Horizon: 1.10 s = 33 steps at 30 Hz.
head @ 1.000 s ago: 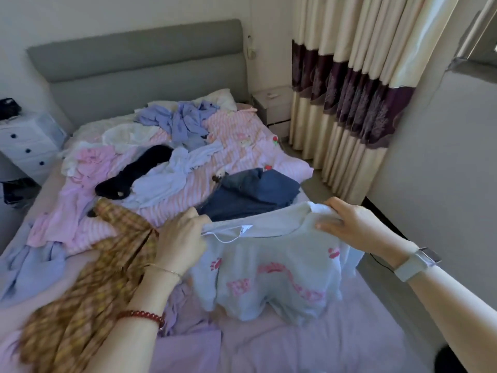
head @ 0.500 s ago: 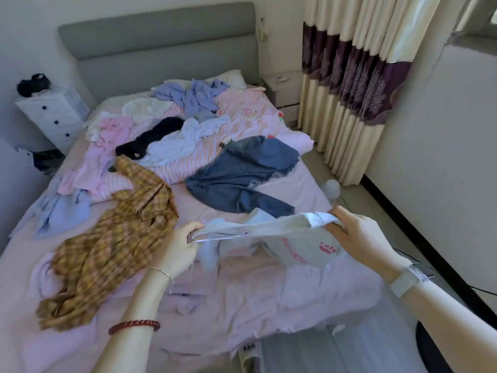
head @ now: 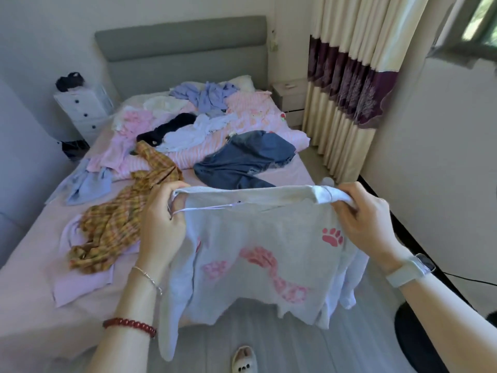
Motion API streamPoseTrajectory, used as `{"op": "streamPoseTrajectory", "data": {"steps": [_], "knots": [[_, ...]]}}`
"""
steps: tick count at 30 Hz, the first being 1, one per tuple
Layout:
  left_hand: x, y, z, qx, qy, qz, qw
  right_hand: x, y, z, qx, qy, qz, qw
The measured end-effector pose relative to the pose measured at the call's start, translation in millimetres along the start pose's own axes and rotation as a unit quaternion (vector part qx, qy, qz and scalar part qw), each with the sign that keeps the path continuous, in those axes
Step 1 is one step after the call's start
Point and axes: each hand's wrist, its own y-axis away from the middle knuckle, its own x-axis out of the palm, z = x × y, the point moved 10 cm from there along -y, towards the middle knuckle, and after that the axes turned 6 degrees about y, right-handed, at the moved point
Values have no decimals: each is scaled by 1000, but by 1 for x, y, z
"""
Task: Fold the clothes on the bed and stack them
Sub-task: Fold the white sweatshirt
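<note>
Head view: grey sweatshirt (head: 258, 254) with pink paw prints hangs lower centre of frame, held up in the air at the foot of the bed (head: 35, 300), its hem and a sleeve dangling over the floor. Left hand (head: 164, 222) grips the top edge at one shoulder, right hand (head: 368, 222) grips the other shoulder; hands well apart, fabric stretched between them. Step in hand, my read: spreading one garment out to start its fold; nothing looks folded or stacked yet. Next move probably calls for laying it flat on bare sheet, then tucking sleeves in. Left of it lies a plaid shirt (head: 121, 222), jeans (head: 242, 160) at centre, more loose clothes (head: 183, 125) piled toward the grey headboard (head: 183, 44). Curtain (head: 349, 76) upper right, slipper (head: 243, 360) at bottom edge.
</note>
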Motion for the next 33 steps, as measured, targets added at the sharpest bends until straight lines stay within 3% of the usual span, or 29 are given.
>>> {"op": "streamPoseTrajectory", "data": {"steps": [4, 9, 13, 15, 18, 21, 23, 27, 30, 33], "knots": [[7, -45, 20, 10, -79, 30, 996, 30, -36, -14, 16, 35, 9, 999], [64, -112, 129, -40, -191, 158, 968, 134, -94, -63, 46, 107, 107, 987], [138, -169, 244, -28, -268, 244, 931, 258, -143, -134, 87, 164, 167, 968], [173, -202, 303, -35, -322, 249, 913, 325, -171, -172, 109, 174, 179, 962], [223, -231, 411, -159, -395, 306, 852, 435, -188, -234, 171, 155, 261, 937], [276, -218, 478, -209, -349, 356, 841, 511, -157, -281, 231, 107, 331, 908], [303, -182, 510, -246, -304, 373, 841, 530, -116, -304, 276, 80, 337, 897], [344, -97, 545, -298, -286, 395, 821, 524, -20, -362, 443, 85, 304, 839], [378, -55, 536, -291, -239, 387, 842, 520, 36, -390, 568, 51, 272, 775], [407, -29, 506, -246, -181, 377, 874, 535, 76, -394, 623, 4, 295, 724]]}}
